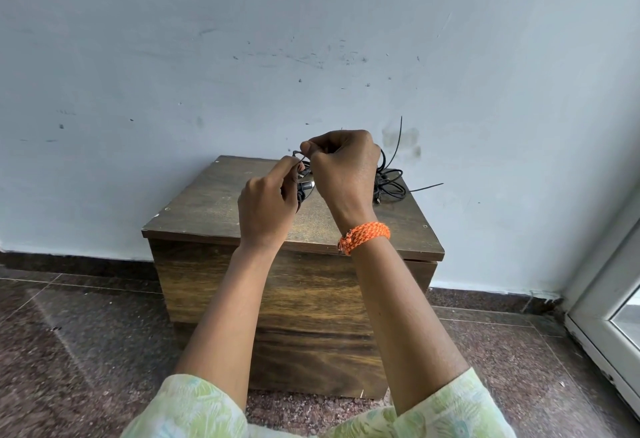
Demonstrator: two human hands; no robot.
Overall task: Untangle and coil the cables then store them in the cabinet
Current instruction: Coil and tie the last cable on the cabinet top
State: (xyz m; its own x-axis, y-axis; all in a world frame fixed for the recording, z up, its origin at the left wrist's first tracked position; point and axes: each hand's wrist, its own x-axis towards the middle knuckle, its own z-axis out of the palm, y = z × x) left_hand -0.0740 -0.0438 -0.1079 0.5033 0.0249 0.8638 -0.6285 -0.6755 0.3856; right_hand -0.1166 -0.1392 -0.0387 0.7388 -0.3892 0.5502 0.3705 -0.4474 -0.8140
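Mid-task: left hand and right hand both pinch a thin black cable, bundled black coil waits on closed brown wooden cabinet, nothing stored yet.

No readable text, label, brand, number or sign found, none on cabinet, wall, cables or wristband

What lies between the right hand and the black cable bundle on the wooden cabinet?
Nothing: in the head view, the right hand partly overlaps the bundle on the cabinet.
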